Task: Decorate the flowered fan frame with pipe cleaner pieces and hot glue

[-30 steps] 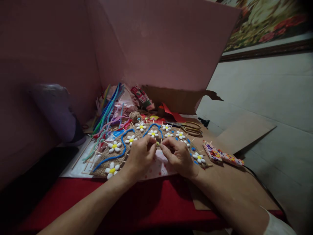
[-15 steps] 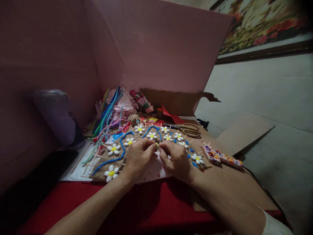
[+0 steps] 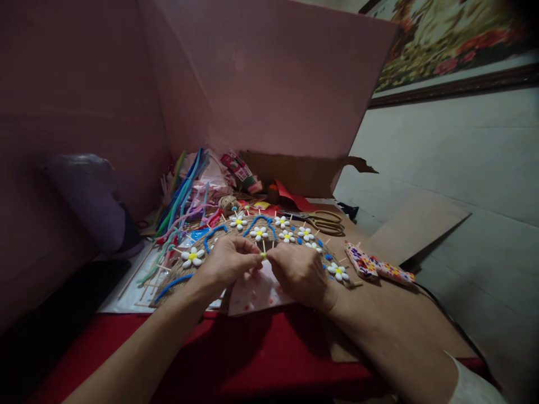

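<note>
My left hand [image 3: 225, 261] pinches a small yellow-green piece [image 3: 264, 256] between thumb and fingertips. Closed up beside it, my right hand [image 3: 300, 270] has its fingertips at the piece's other side; what exactly they grip is hidden. Both hands are over the inner edge of a twine-wrapped arch [image 3: 170, 286] with short wooden sticks poking out along its rim. White daisies with yellow centres [image 3: 192, 257] and blue fuzzy strips [image 3: 174, 285] decorate the arch. Pink spotted paper [image 3: 252, 292] shows below my hands.
Gold-handled scissors [image 3: 326, 221] lie behind the arch. A flower-patterned glue gun [image 3: 374, 266] with a cord is at the right. Colourful pipe cleaners [image 3: 185, 191] and a twine ball [image 3: 228, 204] are heaped at the back left. A wrapped purple object [image 3: 95, 202] stands far left.
Both hands have shifted slightly down and left with the yellow-green piece. My right hand has turned, its knuckles now facing up. More of the spotted paper shows between them.
</note>
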`<state>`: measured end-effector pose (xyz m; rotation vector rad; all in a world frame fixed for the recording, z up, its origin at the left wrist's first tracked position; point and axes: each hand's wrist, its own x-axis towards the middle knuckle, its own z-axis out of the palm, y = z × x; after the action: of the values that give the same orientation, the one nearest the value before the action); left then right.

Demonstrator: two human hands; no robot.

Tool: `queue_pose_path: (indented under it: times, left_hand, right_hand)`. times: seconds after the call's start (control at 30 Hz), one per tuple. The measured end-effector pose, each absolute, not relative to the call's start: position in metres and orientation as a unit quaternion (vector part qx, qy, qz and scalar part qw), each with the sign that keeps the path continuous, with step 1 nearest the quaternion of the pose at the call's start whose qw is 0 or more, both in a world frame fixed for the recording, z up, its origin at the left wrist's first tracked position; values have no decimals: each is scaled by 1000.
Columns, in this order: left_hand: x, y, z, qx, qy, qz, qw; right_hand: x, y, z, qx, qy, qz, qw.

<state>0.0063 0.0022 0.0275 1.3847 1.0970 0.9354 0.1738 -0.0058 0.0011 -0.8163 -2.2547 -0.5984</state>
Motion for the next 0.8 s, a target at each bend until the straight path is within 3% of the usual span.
queue_pose_path:
  times: [0.17, 0.3, 0.47, 0.67, 0.8]
  left_hand:
    - [6, 4, 16, 636, 464, 372, 492]
    - [12, 1, 13, 615, 470, 423, 472]
    - [17, -5, 21, 510, 425, 485, 569]
    - [12, -2, 24, 442, 310, 464, 702]
    - [9, -2, 26, 463, 274, 438, 720]
  right_hand:
    - [173, -5, 0, -274, -875, -266, 299]
    - [172, -8, -1, -293, -868, -230, 327]
    - [172, -11, -3, -301, -867, -169, 360]
    - [176, -9, -5, -295, -855, -96, 415]
    - [174, -8, -1, -292, -823, 50, 484]
